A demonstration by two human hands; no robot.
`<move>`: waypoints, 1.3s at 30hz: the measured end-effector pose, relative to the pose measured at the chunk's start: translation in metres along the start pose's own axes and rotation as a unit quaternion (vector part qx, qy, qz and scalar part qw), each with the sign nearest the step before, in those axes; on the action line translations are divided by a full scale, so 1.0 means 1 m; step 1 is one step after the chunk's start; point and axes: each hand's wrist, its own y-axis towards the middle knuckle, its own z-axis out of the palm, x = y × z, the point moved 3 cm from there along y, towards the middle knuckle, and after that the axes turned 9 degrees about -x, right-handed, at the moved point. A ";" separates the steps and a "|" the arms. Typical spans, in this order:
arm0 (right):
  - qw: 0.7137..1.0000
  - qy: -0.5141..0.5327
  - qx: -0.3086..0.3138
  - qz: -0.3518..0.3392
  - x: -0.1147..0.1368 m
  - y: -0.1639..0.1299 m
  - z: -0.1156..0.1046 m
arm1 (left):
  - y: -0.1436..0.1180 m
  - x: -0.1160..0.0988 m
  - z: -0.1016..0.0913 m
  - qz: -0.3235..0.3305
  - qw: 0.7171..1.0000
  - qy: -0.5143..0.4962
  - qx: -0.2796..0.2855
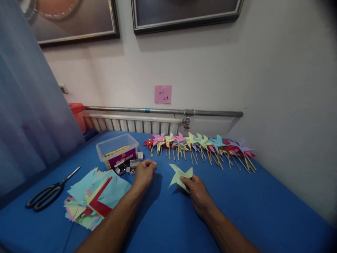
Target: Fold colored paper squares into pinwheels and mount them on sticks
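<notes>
A pale green folded paper pinwheel (178, 174) is pinched at its centre between the thumb and fingers of my right hand (196, 191), a little above the blue cloth. No stick shows on it. My left hand (144, 172) is closed in a pinch just right of a small open box (133, 168) of shiny metal pieces. Whatever sits between those fingertips is too small to tell. Another small open box (120, 168) with dark and shiny contents stands beside it, against a clear plastic tub (122, 155) holding thin sticks (116, 151).
Finished pinwheels (201, 141) on sticks lie in a row along the back. Cut coloured paper sheets (97, 196) are piled at left, near black-handled scissors (51, 191). Behind the blue-covered table (163, 228) run a radiator (131, 123) and pipe (163, 111).
</notes>
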 end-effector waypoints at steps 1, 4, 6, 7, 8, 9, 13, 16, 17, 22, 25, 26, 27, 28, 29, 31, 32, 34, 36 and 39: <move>1.000 0.003 -0.009 -0.001 0.002 -0.001 -0.001 | 0.007 -0.004 -0.010 0.055 0.995 0.084 -0.019; 0.999 0.024 -0.023 0.005 0.008 -0.006 -0.002 | 0.020 -0.012 -0.034 0.166 0.915 0.364 -0.058; 0.998 0.048 -0.032 0.015 0.009 -0.008 -0.003 | 0.024 -0.012 -0.043 0.172 0.852 0.492 -0.051; 0.997 0.059 -0.035 0.020 0.010 -0.008 -0.003 | 0.025 -0.011 -0.045 0.165 0.829 0.532 -0.040; 0.997 0.068 -0.038 0.025 0.009 -0.008 -0.003 | 0.025 -0.009 -0.047 0.155 0.814 0.560 -0.028; 0.996 0.074 -0.039 0.028 0.009 -0.008 -0.003 | 0.026 -0.007 -0.048 0.145 0.804 0.577 -0.019; 0.996 0.075 -0.024 0.030 0.006 -0.006 -0.001 | 0.030 -0.005 -0.052 0.127 0.787 0.604 -0.027; 0.997 0.069 -0.017 0.025 0.004 -0.005 -0.001 | 0.034 -0.006 -0.056 0.137 0.781 0.608 -0.042; 0.997 0.066 -0.018 0.023 0.003 -0.005 -0.001 | 0.034 -0.006 -0.058 0.137 0.781 0.608 -0.041; 0.998 0.057 -0.015 0.017 0.003 -0.005 -0.002 | 0.034 -0.005 -0.056 0.128 0.772 0.623 -0.013; 0.999 0.050 -0.009 0.013 0.002 -0.005 -0.001 | 0.034 -0.004 -0.054 0.122 0.773 0.622 0.000; 0.999 0.049 -0.006 0.012 0.002 -0.005 0.000 | 0.034 -0.004 -0.054 0.122 0.774 0.621 0.007; 0.999 0.049 -0.001 0.012 0.002 -0.005 0.000 | 0.034 -0.004 -0.054 0.123 0.775 0.619 0.014; 0.999 0.050 0.004 0.012 0.001 -0.005 0.001 | 0.035 -0.004 -0.054 0.123 0.778 0.616 0.021; 0.999 0.050 0.007 0.011 0.001 -0.005 0.001 | 0.035 -0.003 -0.054 0.121 0.782 0.611 0.028; 0.999 0.047 0.006 0.008 0.001 -0.005 0.001 | 0.035 -0.002 -0.054 0.113 0.792 0.598 0.041; 0.999 0.044 0.003 0.006 0.001 -0.005 0.001 | 0.035 -0.001 -0.054 0.109 0.797 0.592 0.045; 0.999 0.040 0.000 0.005 0.001 -0.006 0.000 | 0.035 0.000 -0.054 0.103 0.801 0.588 0.049; 0.999 0.040 0.005 0.004 0.002 -0.007 0.001 | 0.035 0.001 -0.053 0.106 0.794 0.597 0.044; 0.999 0.043 0.013 0.005 0.002 -0.007 0.001 | 0.035 0.000 -0.051 0.130 0.772 0.621 0.039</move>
